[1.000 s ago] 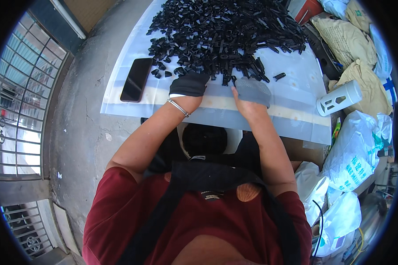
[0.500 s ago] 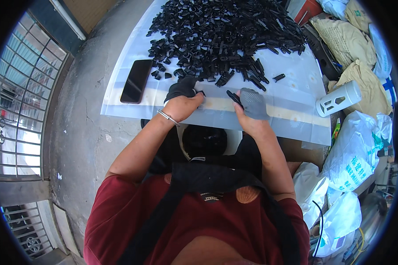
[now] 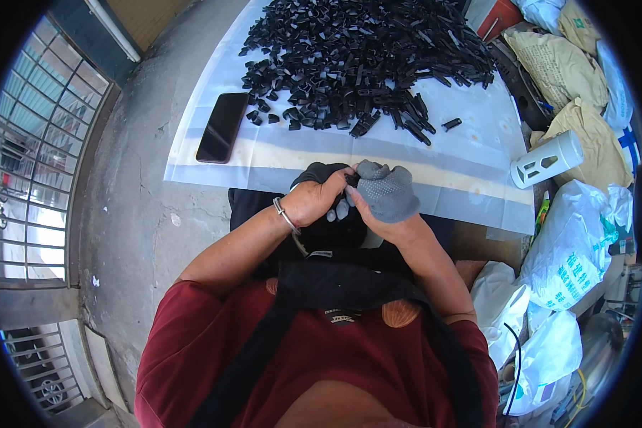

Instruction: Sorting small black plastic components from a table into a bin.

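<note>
Just off the table's near edge, my hands meet over my lap. My left hand [image 3: 319, 195], in a dark glove with the thumb bare, is closed with its thumb against a small black plastic piece [image 3: 351, 180]. My right hand [image 3: 386, 194], in a grey dotted glove with a bare thumb, grips at the same spot from the other side. Fingers cover most of what is held, so its full shape is hidden. A big heap of black plastic pieces [image 3: 364, 64], some short and curved, others long and narrow, spreads over the far part of the table.
White sheeting covers the table [image 3: 264, 153]. A dark phone [image 3: 222, 127] lies at left; a white cylinder with cut-outs [image 3: 547, 160] lies at right. One loose black piece [image 3: 451, 123] sits apart. Sacks [image 3: 567, 242] crowd the right side. A barred window [image 3: 39, 157] is at left.
Both hands have drawn back toward me and come together. The long black piece in my right hand is now at my left fingers, mostly covered.
</note>
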`<action>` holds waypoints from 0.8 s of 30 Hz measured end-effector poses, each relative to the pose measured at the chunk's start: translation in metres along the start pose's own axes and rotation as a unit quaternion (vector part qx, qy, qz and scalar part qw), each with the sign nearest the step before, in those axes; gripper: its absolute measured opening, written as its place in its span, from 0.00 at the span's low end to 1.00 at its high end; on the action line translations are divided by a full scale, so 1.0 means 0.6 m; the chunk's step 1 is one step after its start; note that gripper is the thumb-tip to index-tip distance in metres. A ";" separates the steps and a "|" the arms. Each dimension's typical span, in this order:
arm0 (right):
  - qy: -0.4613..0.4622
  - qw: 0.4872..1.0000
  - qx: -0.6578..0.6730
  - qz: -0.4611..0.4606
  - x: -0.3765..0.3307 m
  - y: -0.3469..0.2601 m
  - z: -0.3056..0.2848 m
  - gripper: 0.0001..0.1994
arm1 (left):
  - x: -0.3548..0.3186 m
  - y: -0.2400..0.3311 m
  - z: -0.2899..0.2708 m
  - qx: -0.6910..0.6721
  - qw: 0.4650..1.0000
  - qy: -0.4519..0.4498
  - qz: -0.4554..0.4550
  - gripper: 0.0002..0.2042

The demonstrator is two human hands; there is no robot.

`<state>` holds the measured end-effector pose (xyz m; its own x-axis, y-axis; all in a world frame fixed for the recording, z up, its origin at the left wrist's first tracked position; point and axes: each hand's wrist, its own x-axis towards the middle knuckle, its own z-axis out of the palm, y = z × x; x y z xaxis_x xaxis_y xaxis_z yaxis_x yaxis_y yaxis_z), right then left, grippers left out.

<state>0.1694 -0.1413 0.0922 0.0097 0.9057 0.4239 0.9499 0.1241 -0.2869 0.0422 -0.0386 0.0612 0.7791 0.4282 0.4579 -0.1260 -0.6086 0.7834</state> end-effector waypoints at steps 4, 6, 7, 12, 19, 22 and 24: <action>0.031 0.999 0.018 -0.005 0.000 -0.003 -0.007 0.10 | 0.004 0.013 -0.007 -0.204 0.940 0.037 -0.271 0.20; 0.013 0.998 0.014 0.065 -0.017 0.006 -0.012 0.11 | 0.004 0.011 -0.010 -0.202 0.938 0.061 -0.276 0.21; 0.012 0.998 0.015 0.063 -0.016 0.009 -0.015 0.11 | 0.004 0.014 -0.014 -0.202 0.938 0.063 -0.276 0.21; 0.056 0.998 0.008 -0.016 -0.014 0.008 -0.018 0.08 | 0.006 0.022 -0.024 -0.164 0.953 0.018 -0.256 0.21; -0.071 0.992 -0.105 -0.017 -0.006 -0.011 -0.027 0.10 | 0.008 0.032 -0.020 0.036 0.995 0.016 -0.089 0.16; 0.001 0.995 -0.083 -0.064 -0.016 -0.001 0.005 0.12 | 0.009 0.051 -0.018 0.102 0.988 -0.054 -0.105 0.14; 0.053 0.995 0.011 -0.082 -0.023 -0.001 0.016 0.13 | 0.008 0.049 -0.025 0.121 0.986 -0.069 -0.095 0.16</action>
<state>0.1658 -0.1499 0.0784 -0.1108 0.8243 0.5552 0.9343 0.2768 -0.2244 0.0327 -0.0447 0.0929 0.8530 0.4647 0.2376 0.1670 -0.6743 0.7193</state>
